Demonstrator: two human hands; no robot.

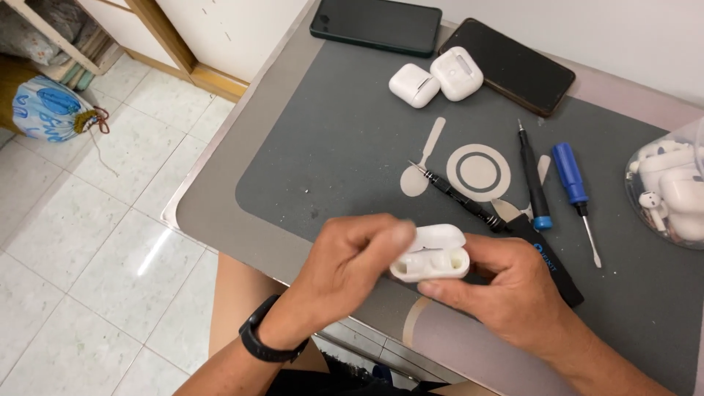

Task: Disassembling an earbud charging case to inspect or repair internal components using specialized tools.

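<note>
Hands: left hand [345,268] and right hand [506,290] meet over the near edge of the grey mat [330,147], both on one open earbud case [431,253].
Left fingers: curled narrow, fingertips pressed at the left end of the case by its raised lid; slightly blurred.
Right fingers: wrapped under and behind the case, thumb along its lower front edge, holding it.
Case: white, lid tipped up and back, two empty earbud wells showing; held just above the mat, between the hands.
Wrist: black band [268,343] on the left wrist.
Mat, far side: two closed white cases [436,79] touching each other, between a dark phone [375,26] and a second black phone [517,64].
Tools: slim black screwdriver [458,196] lying slantwise just beyond the hands; black driver with a blue collar [534,180] and blue-handled screwdriver [574,187] to its right, side by side but apart.
Right edge: clear bag [667,191] filled with white earbuds and cases.
Floor: pale tiles at the left.
</note>
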